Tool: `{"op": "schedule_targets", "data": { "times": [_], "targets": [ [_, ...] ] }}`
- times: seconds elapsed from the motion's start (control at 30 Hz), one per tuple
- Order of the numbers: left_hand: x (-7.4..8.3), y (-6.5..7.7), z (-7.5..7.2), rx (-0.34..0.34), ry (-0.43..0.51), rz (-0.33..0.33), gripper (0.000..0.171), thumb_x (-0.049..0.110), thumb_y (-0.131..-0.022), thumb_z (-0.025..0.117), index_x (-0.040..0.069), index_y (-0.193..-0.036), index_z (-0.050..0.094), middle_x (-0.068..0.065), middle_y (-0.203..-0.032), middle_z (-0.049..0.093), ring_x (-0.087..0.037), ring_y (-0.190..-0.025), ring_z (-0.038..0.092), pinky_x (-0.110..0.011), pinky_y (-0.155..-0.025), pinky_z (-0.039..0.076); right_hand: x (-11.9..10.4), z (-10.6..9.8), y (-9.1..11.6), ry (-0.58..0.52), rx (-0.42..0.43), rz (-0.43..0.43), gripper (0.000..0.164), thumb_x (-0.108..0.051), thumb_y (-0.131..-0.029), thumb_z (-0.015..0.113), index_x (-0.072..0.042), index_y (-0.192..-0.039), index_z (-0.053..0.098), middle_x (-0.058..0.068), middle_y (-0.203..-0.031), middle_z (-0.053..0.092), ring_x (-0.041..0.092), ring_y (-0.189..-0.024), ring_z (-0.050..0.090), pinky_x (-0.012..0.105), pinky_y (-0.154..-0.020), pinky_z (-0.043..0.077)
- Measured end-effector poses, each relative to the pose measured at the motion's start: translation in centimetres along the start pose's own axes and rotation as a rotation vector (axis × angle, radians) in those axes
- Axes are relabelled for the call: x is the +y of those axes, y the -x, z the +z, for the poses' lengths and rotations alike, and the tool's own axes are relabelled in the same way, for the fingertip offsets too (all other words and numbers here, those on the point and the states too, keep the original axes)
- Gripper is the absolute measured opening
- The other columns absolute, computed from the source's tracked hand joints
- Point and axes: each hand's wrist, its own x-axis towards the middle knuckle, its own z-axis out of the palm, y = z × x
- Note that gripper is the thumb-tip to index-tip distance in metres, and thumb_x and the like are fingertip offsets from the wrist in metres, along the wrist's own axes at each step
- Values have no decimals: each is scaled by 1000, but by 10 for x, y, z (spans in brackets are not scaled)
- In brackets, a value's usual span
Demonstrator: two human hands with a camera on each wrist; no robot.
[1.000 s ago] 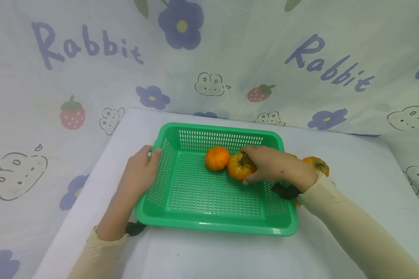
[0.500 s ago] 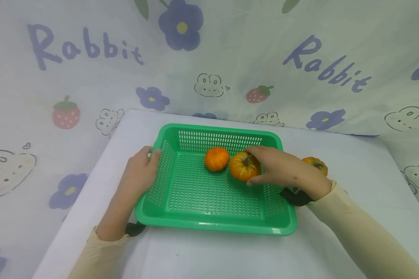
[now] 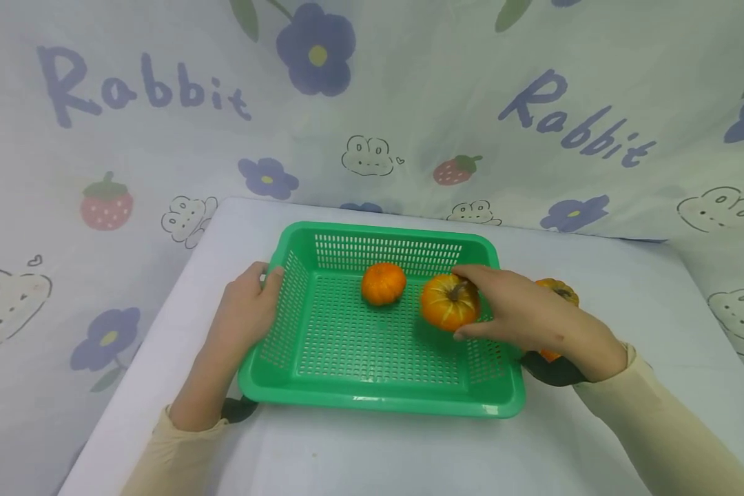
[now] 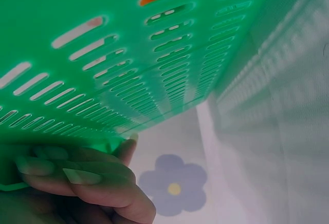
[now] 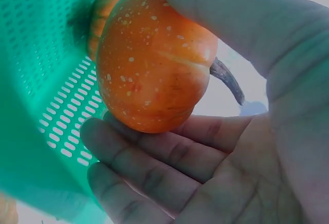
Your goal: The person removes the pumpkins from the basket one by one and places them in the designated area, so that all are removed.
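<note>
A green plastic basket [image 3: 381, 401] with slotted walls stands on the white table. My left hand [image 3: 244, 310] grips its left rim, thumb over the edge; in the left wrist view the curled fingers [image 4: 103, 180] lie under the rim outside the wall. Inside the basket's right part, my right hand [image 3: 521, 310] holds a striped orange-yellow pumpkin [image 3: 449, 303] between thumb and fingers. The right wrist view shows this pumpkin's speckled orange side and its curved stem. A smaller orange pumpkin [image 3: 384, 284] sits on the basket floor, left of the held one and apart from it.
Right of the basket, another pumpkin [image 3: 558, 291] lies on the table [image 3: 632, 331], partly hidden by my right hand, with more orange showing below the wrist. A patterned cloth [image 3: 372, 89] hangs behind the table.
My right hand has moved right with the striped pumpkin, away from the smaller one, leaving a gap between them. The left hand stays on the basket rim.
</note>
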Motion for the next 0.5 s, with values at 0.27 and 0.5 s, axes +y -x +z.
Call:
{"op": "schedule_targets", "data": {
  "times": [0.27,0.5],
  "targets": [
    [-2,-1,1,1,2,2,71,56,-111,28,0,-153,43,-21,-107,66,-27,-79,67,-38,-61,59,11,-2,29,-13,93,13,98,-62,-84,82,-5,-155,45,13,-146,58,30,-126,61,57,-103,51],
    [-5,-2,1,11,-23,21,72,56,-111,28,0,-153,42,-22,-113,66,-33,-91,67,-47,-74,58,24,-4,51,-74,179,3,92,-63,-87,78,-7,-153,47,7,-139,62,23,-112,63,53,-96,54]
  ]
}}
